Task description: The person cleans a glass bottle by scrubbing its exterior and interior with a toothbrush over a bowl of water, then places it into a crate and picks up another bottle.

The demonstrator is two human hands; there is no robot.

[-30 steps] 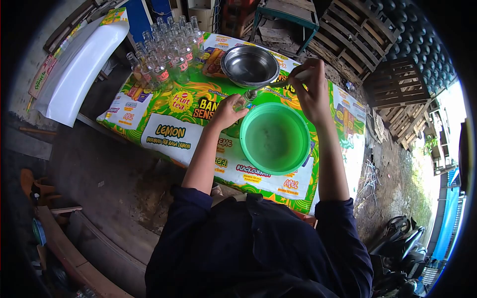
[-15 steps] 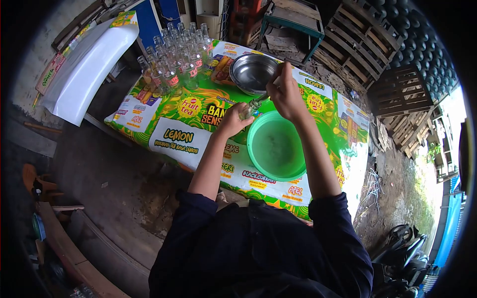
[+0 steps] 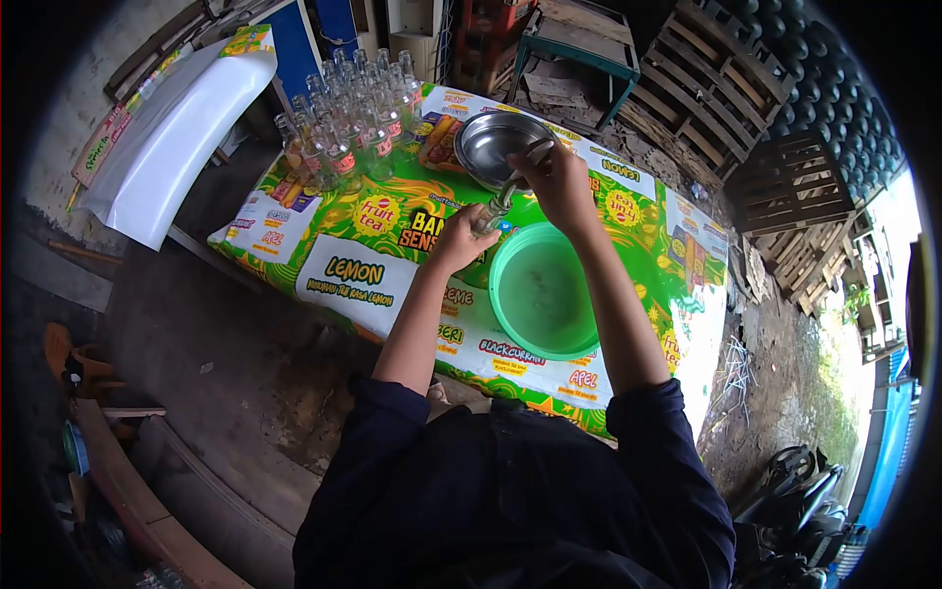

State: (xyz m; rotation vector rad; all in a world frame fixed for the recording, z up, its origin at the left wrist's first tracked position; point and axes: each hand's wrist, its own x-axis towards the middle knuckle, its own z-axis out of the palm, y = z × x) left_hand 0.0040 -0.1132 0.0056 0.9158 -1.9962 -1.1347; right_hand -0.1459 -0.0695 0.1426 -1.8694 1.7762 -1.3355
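Note:
My left hand (image 3: 465, 239) is wrapped around a clear glass bottle (image 3: 488, 218), tilted with its neck toward my right hand. My right hand (image 3: 561, 191) grips what looks like a bottle brush (image 3: 539, 147) with a looped handle. Its shaft runs to the mouth of the bottle; any bristles are hidden. Below the hands sits a green plastic basin (image 3: 542, 294) holding cloudy liquid, its right rim partly behind my right forearm. Just beyond my hands is a shiny metal bowl (image 3: 488, 145).
Several clear glass bottles with red labels (image 3: 343, 157) stand grouped at the table's far left. A printed green and white cover (image 3: 348, 280) lies over the table (image 3: 265, 231). Wooden pallets (image 3: 702, 83) and a teal-framed stand (image 3: 574, 49) are behind it.
My right hand has shifted slightly down and turned, and the looped handle now shows above its fingers. My left hand stays nearly in place with the bottle.

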